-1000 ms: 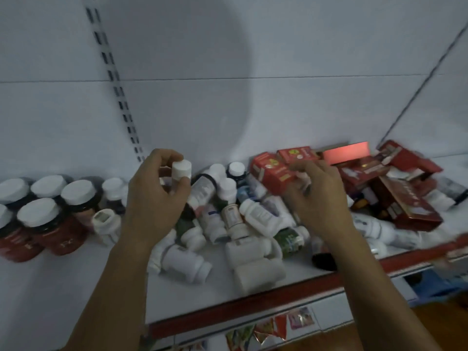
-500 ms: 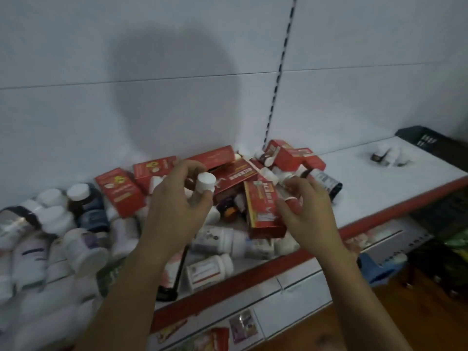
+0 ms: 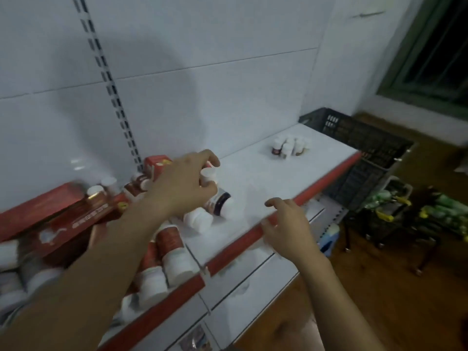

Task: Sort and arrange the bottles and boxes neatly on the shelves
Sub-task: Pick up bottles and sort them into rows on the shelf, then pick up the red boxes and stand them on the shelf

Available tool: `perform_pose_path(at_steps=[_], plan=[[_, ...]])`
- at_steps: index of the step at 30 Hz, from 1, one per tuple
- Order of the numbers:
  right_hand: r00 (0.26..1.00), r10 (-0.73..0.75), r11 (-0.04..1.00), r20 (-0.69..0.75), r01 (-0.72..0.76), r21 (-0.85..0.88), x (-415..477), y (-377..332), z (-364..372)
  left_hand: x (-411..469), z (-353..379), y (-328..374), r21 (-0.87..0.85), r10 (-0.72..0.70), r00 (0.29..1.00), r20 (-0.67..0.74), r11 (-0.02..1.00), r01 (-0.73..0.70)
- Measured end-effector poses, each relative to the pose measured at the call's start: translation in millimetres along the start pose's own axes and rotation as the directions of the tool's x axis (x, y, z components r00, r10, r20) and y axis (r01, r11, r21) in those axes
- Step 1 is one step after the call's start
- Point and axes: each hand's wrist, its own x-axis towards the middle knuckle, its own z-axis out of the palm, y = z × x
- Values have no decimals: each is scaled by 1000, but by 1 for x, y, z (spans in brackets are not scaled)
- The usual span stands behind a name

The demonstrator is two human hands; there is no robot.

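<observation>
Since the earlier frame, the small white-capped bottle (image 3: 208, 174) has been carried rightward by the left hand (image 3: 182, 184), out past the heap of goods and to the start of the bare stretch of the shelf (image 3: 266, 173). The right hand (image 3: 288, 224) has been drawn back from the red box it was touching to the near edge of the shelf.

The small bottle is held upright, with the fingers curled over it from the far side and the thumb pressed in from the near side. Only its cap and a little of its body can be seen. The right hand is held over the red front strip (image 3: 326, 182), its fingers loosely spread and slightly bent, with nothing gripped. Whether the strip is touched cannot be told.

Just below the left hand, a dark-labelled bottle (image 3: 220, 202) and a white bottle (image 3: 198, 220) are lying on their sides. Red boxes (image 3: 55, 214) are piled at the left, mixed with more toppled bottles. Far to the right, a small cluster of upright bottles (image 3: 290, 146) is set well apart from the heap. A black crate (image 3: 359, 138) is seen beyond the right end of the shelf.
</observation>
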Motion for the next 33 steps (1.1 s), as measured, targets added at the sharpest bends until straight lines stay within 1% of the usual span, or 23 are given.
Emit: perform_pose_path(at_steps=[3,6,8,13,14,16,18,20,22,25,27,29,31,32,33], plan=[[999,19,999,-39,-21,-33,19,36,-15,66,27,12,56,46,994,103,997,-52],[998,8,999,-61,-10,-38,52,64,-26,130,63,21,54,54,981,186,996,-65],[999,-3,999,-50,1,-37,79,78,-33,169,91,24,52,64,973,222,996,-77],[999,-3,997,35,6,-80,143,106,-43,234,157,23,20,-36,951,307,999,31],[999,-14,996,52,19,-90,154,111,-44,243,168,23,13,-45,951,306,999,43],[996,-45,994,80,53,-101,175,119,-46,257,181,22,-11,-61,965,255,998,66],[994,-67,994,88,74,-80,193,124,-48,264,183,20,-16,-66,972,226,997,72],[989,-119,992,83,122,-39,207,121,-47,265,171,13,30,-77,967,242,997,72],[973,-218,976,72,216,31,222,109,-41,262,148,3,102,-83,967,241,993,59],[922,-381,916,68,366,162,242,77,-29,239,103,-11,226,-143,976,166,969,104],[863,-489,862,130,455,222,249,51,-18,211,74,-19,303,-222,973,61,933,194],[780,-590,801,209,532,275,253,26,-5,174,50,-29,354,-329,944,-39,878,321],[702,-663,744,260,577,338,255,-2,10,134,32,-41,404,-459,872,-169,775,487],[673,-684,725,281,581,370,256,-17,20,117,27,-47,410,-526,811,-255,701,583],[652,-693,716,309,572,400,254,-32,31,103,26,-52,386,-589,735,-335,626,678]])
